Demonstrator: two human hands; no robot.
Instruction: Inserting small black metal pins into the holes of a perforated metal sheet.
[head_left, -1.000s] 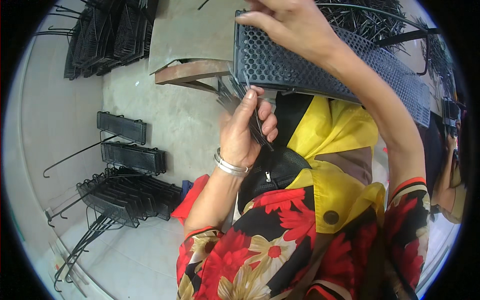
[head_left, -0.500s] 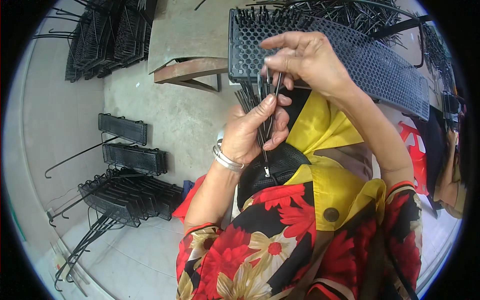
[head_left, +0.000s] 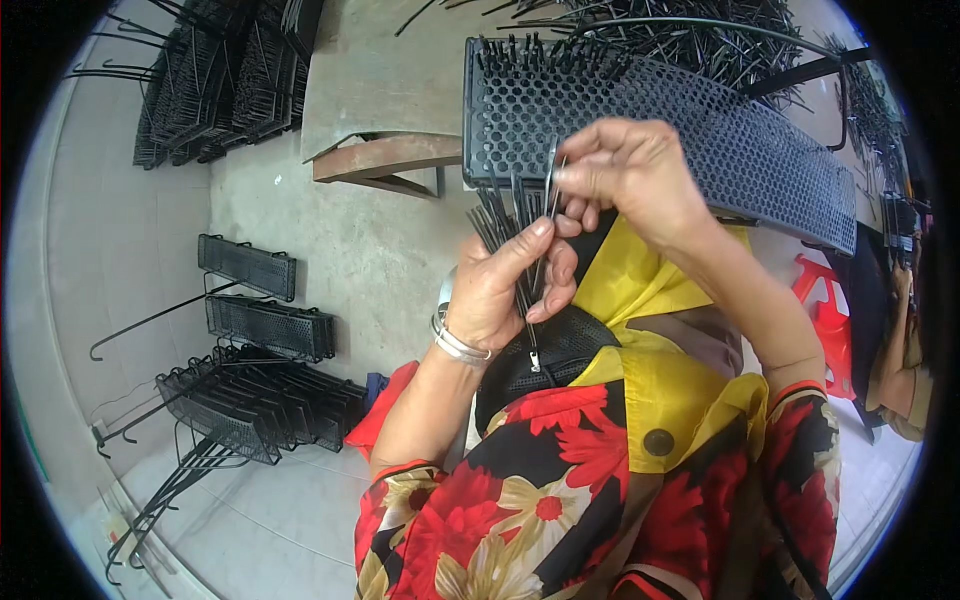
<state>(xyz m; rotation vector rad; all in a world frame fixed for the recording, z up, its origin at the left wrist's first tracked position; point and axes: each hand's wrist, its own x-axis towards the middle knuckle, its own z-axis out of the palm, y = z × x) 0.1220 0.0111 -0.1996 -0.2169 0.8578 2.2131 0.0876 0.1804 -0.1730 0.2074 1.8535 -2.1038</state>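
Observation:
My left hand (head_left: 498, 283) is closed around a bundle of thin black sticks (head_left: 490, 215), which fan out above the thumb and forefinger. Just above it to the right, my right hand (head_left: 645, 190) pinches the upper end of a slim dark stick (head_left: 554, 170) between thumb and forefinger. That stick's lower end stays at the left thumb. Both hands are in front of a long black perforated metal basket (head_left: 700, 130). Short black rods (head_left: 545, 55) stand upright in rows of holes at its far left end.
A heap of loose black sticks (head_left: 700, 55) lies behind the basket. To the left is a worktable's brown edge (head_left: 390, 158). Stacked black mesh baskets (head_left: 270, 395) with hooked rods rest on the floor at left. At right are a red stool (head_left: 828, 325) and another person's arm (head_left: 895, 330).
My right hand has come down closer to my left hand, its thumb and forefinger now closed on a stick end. The left hand keeps its bundle.

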